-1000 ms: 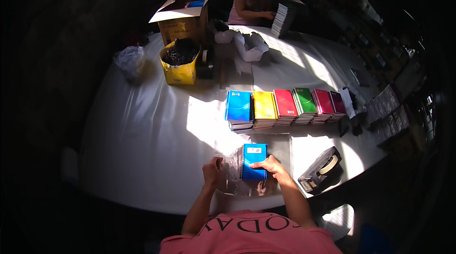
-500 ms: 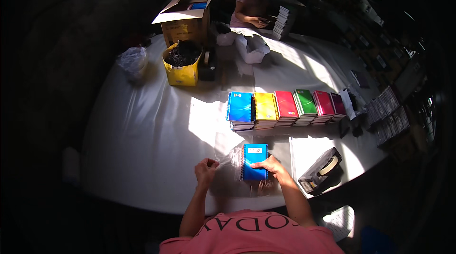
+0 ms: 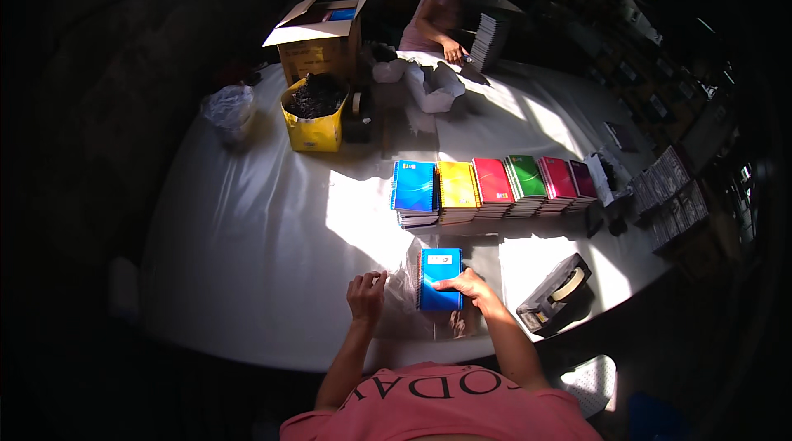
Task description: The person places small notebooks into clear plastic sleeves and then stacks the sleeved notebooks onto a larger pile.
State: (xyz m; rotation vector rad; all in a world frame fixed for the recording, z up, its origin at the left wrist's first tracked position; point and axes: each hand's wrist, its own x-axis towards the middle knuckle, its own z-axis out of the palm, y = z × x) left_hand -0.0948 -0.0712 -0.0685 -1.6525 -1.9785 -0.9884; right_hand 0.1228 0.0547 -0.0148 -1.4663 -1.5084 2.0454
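Rectangular spiral-bound notebook [image 3: 440, 267], held by the right hand [image 3: 470, 285], adjoins crinkled film [image 3: 403, 285].

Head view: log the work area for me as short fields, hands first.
Left hand: beside clear film; grip on it unclear
Right hand: holding blue notebook at its right side, thumb on cover
Notebook binding: spiral, left edge
Stacks, left to right: blue, yellow, red, green, pinkish red, dark purple
Right of right hand: tape dispenser
Far left: yellow bin before open carton
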